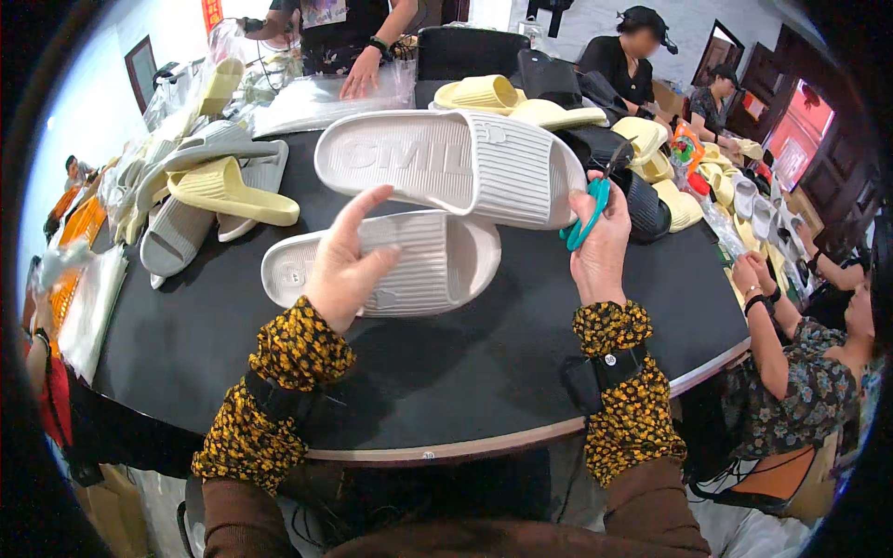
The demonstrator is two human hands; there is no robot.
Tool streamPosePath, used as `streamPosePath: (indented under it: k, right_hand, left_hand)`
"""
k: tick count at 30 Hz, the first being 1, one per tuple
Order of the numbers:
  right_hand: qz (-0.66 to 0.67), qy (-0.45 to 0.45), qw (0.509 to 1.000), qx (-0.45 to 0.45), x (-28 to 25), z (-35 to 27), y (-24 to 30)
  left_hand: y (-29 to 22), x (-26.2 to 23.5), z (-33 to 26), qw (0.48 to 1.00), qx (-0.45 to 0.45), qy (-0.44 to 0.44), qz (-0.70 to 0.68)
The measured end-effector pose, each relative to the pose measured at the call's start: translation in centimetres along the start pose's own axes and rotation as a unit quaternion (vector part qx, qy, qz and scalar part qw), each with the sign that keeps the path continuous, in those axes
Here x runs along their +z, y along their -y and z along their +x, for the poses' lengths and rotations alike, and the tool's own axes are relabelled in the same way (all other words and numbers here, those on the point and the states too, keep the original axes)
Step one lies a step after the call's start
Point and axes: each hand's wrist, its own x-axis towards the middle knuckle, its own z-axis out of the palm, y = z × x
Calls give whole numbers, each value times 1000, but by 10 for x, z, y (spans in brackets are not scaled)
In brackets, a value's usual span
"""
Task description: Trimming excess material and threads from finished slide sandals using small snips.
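My right hand (603,244) is closed around a pair of scissors (588,216) with teal handles and dark blades pointing away from me. It also grips the toe end of a light grey slide slipper (446,167), held raised and level, its heel to the left and its ribbed strap to the right. Just below lies a matching grey slipper (409,279) on the black table. Over that slipper's heel half is my left hand (346,265), thumb and forefinger spread apart; its other fingers are partly hidden. Whether it touches the slipper I cannot tell.
Grey slippers (191,228) and a yellow slipper (233,192) are heaped at the left. More yellow and black slippers (646,200) crowd the back right. Clear plastic bags (326,100) lie at the back, under a co-worker's hand (363,73). Another person (791,372) sits at the right.
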Motion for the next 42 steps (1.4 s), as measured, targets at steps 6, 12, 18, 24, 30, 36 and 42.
streamPosePath:
  k: [6, 12, 18, 24, 30, 36, 42]
  right_hand:
    - [70, -25, 997, 18, -13, 10, -17]
    - [62, -30, 994, 82, -11, 6, -13]
    - [73, -15, 995, 63, -10, 4, -14]
    - [79, 22, 996, 36, -8, 6, -10]
    - [-15, 51, 998, -12, -13, 9, 2]
    - [-82, 100, 991, -24, -27, 19, 12]
    - [-248, 178, 951, -53, -43, 34, -3]
  left_hand:
    - [-19, -25, -8, 997, -11, -76, 6]
    - [-61, -44, -21, 941, -73, 120, 308]
    - [-80, -27, -29, 842, -84, 274, 457]
    - [-87, 1, -33, 755, -42, 311, 576]
    - [-101, 12, -32, 569, 83, 326, 751]
    - [-74, -18, -28, 456, 295, 289, 788]
    - [-54, -28, -37, 495, 324, 338, 732]
